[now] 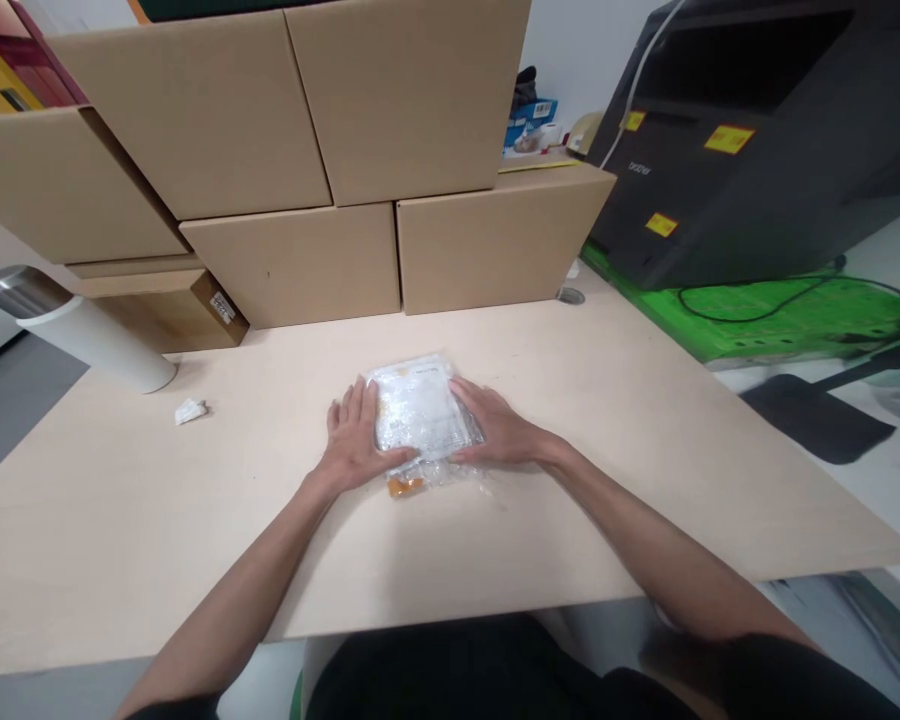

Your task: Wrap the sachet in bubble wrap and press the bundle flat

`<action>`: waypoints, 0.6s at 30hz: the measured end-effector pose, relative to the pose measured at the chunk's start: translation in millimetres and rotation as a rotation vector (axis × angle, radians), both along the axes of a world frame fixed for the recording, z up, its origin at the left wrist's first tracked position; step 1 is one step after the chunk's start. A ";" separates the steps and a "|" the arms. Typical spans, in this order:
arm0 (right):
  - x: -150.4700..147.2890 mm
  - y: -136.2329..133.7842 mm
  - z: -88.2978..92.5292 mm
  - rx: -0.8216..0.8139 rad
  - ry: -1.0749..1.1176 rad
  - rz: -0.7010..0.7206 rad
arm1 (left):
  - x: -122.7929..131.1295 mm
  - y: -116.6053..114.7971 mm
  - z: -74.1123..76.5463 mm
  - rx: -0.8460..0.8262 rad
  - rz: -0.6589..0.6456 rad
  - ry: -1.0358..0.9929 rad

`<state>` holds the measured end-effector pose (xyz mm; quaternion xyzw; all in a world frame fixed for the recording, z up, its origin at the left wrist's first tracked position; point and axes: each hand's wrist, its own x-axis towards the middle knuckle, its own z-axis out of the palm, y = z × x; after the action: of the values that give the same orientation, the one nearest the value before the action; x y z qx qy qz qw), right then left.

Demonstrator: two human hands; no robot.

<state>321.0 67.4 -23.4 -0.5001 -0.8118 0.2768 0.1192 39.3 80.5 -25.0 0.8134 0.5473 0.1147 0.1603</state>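
Note:
A flat white package in clear bubble wrap [420, 405] lies on the table in front of me, with a piece of orange tape on its near edge. My left hand [356, 435] is against its left side, fingers stretched along that side and thumb over the near edge. On the opposite side, my right hand [499, 428] curves around the package's right edge, its thumb and fingers touching the wrap. Both hands hold the package between them. The fingertips of my right hand are partly hidden.
Several cardboard boxes [292, 265] stand stacked along the table's back. A white bottle with a metal cap [97, 335] and crumpled paper [191, 411] are at the left. To the right, a black printer [720, 170] rests on a green surface [765, 315].

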 end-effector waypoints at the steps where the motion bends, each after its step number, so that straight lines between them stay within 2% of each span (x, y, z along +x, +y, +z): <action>1: -0.9 -1.2 1.8 0.020 0.004 -0.011 | 0.9 -0.9 1.2 0.001 0.007 -0.004; 4: -5.6 -5.9 7.5 0.153 -0.004 -0.058 | 3.6 -4.6 4.1 0.020 0.006 -0.006; 6: -10.1 -8.3 10.2 0.215 -0.029 -0.038 | 5.2 -7.1 4.6 0.033 -0.003 -0.006; 9: -15.0 -7.8 11.0 0.151 -0.089 0.028 | 7.0 -9.4 3.4 0.043 -0.009 -0.008; 12: -15.3 -3.3 9.5 0.066 -0.137 0.032 | 7.5 -8.9 2.8 0.031 -0.017 -0.011; 18: -11.4 0.7 7.9 0.059 -0.154 0.032 | 6.1 -6.0 5.8 -0.018 -0.030 -0.025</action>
<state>309.6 68.1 -15.5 -0.5029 -0.8344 0.2156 0.0666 45.4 74.5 -19.2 0.8185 0.5341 0.1175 0.1759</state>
